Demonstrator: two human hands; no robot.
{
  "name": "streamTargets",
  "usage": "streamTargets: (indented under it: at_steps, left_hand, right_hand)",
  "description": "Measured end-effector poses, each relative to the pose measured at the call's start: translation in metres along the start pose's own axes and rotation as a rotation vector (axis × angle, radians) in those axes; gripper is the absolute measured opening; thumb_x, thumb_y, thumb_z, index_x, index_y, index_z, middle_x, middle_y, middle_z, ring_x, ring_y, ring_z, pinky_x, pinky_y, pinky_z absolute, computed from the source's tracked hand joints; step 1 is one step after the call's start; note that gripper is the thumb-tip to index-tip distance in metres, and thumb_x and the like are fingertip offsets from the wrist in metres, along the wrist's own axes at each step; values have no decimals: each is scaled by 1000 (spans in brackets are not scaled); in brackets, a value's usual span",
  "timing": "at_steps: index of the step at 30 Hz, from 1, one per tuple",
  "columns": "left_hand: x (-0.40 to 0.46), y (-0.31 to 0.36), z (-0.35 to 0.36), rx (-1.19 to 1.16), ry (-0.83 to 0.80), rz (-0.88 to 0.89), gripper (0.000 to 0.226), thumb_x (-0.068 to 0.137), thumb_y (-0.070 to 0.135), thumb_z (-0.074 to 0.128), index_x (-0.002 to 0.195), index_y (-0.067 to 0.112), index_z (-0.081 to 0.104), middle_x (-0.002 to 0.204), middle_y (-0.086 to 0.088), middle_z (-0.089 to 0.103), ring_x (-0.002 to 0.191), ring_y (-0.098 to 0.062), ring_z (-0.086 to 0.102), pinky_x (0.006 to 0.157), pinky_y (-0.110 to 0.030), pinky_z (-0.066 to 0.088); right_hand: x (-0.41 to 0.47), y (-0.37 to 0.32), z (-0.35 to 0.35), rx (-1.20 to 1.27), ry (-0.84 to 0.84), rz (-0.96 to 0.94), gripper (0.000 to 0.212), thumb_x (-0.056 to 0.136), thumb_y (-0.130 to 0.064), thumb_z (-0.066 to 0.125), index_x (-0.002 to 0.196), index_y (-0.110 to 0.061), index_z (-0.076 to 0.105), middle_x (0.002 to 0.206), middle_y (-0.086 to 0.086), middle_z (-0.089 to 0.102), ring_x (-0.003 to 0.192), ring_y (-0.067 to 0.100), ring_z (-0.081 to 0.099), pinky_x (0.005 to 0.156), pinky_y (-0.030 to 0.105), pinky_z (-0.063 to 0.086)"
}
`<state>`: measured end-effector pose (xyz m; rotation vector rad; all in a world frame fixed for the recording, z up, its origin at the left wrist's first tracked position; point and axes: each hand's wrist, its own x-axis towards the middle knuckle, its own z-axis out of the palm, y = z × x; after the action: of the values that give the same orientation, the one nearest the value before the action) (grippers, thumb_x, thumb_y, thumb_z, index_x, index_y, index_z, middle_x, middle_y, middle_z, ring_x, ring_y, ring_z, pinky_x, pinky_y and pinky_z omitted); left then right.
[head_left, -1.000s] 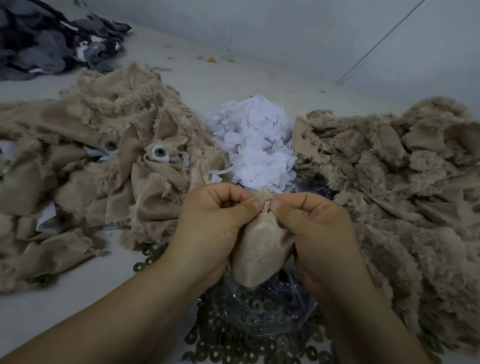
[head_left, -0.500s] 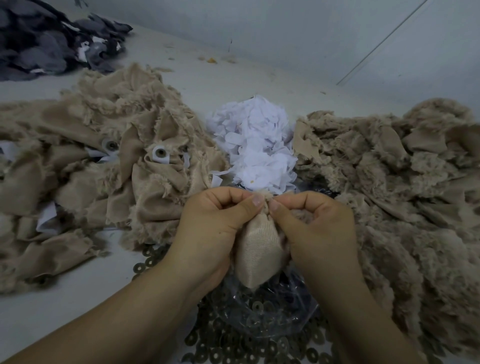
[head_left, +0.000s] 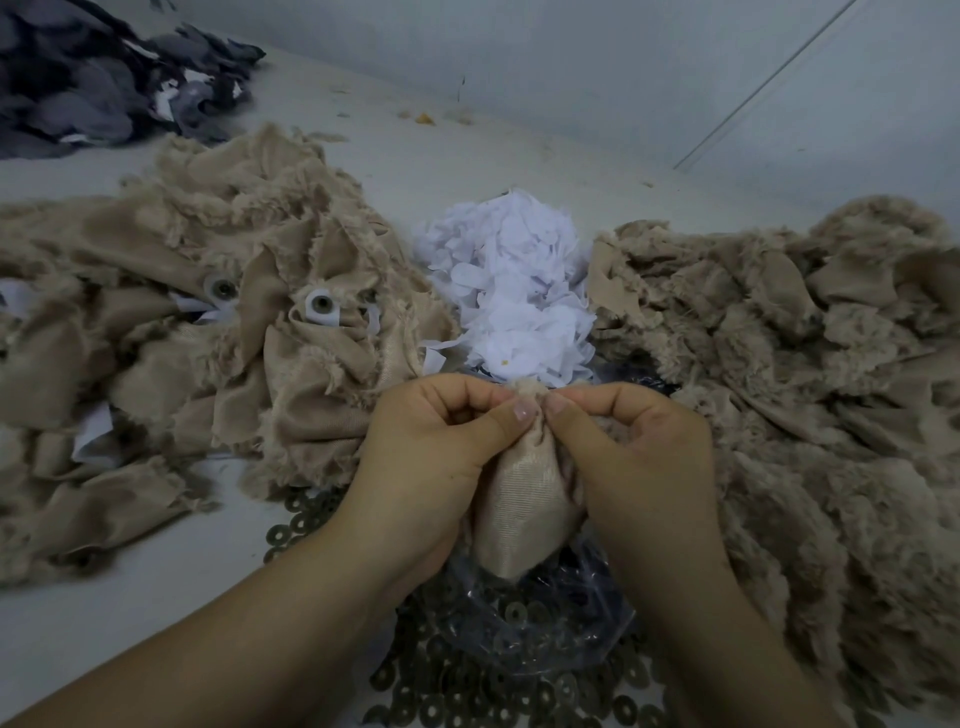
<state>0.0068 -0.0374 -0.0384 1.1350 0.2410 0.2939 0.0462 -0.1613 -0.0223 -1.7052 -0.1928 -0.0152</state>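
Observation:
A small beige plush fabric piece (head_left: 519, 514), smooth backing outward, hangs between both hands at the centre. My left hand (head_left: 436, 447) pinches its furry top edge with thumb and curled fingers. My right hand (head_left: 628, 447) pinches the same edge from the right, thumb tip almost touching the left thumb. Under the piece lies a clear plastic bag (head_left: 535, 623) holding dark ring washers. What the fingers hold inside the fabric is hidden.
A heap of beige plush pieces (head_left: 208, 338) with fitted plastic eyes (head_left: 319, 303) lies left; another beige heap (head_left: 805, 364) lies right. White fabric cut-outs (head_left: 514, 291) are piled behind the hands. Loose washers (head_left: 306, 519) scatter near me. Dark grey fabric (head_left: 104, 78) lies far left.
Both hands have kept their pinch on the piece's top edge; the right hand has shifted slightly and the fabric has bunched a little. Nothing else has moved.

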Motion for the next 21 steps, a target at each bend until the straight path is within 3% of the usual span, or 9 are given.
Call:
streamTargets:
  at_steps: [8, 14, 16, 21]
  left_hand:
    - [0, 2, 1, -25, 2, 3, 9, 66, 15, 75, 69, 7, 73, 78, -23, 71, 75, -27, 69, 70, -32, 58]
    - [-2, -1, 1, 79, 4, 97, 4, 73, 13, 75, 69, 13, 75, 74, -12, 73, 69, -20, 69, 64, -26, 56]
    - [-2, -2, 1, 105, 10, 114, 9, 77, 8, 74, 70, 12, 75, 73, -12, 73, 68, -19, 70, 63, -25, 56]
    - [-2, -1, 1, 76, -31, 72, 9, 63, 19, 77, 68, 12, 75, 68, -10, 72, 64, -16, 67, 60, -22, 55]
  right_hand:
    - [1, 2, 1, 290, -122, 161, 9, 65, -27, 77, 69, -18, 77, 75, 12, 76, 69, 22, 74, 60, 27, 58]
    - [2, 3, 0, 311, -101, 181, 4, 72, -17, 77, 68, -17, 77, 76, 14, 76, 70, 24, 75, 59, 28, 59]
    - [2, 2, 1, 300, -94, 169, 12, 77, -13, 76, 67, -19, 77, 73, 12, 76, 66, 21, 74, 57, 26, 57]
    - [3, 2, 0, 268, -55, 170, 23, 85, -6, 73, 66, -18, 77, 71, 14, 75, 65, 24, 73, 59, 33, 62]
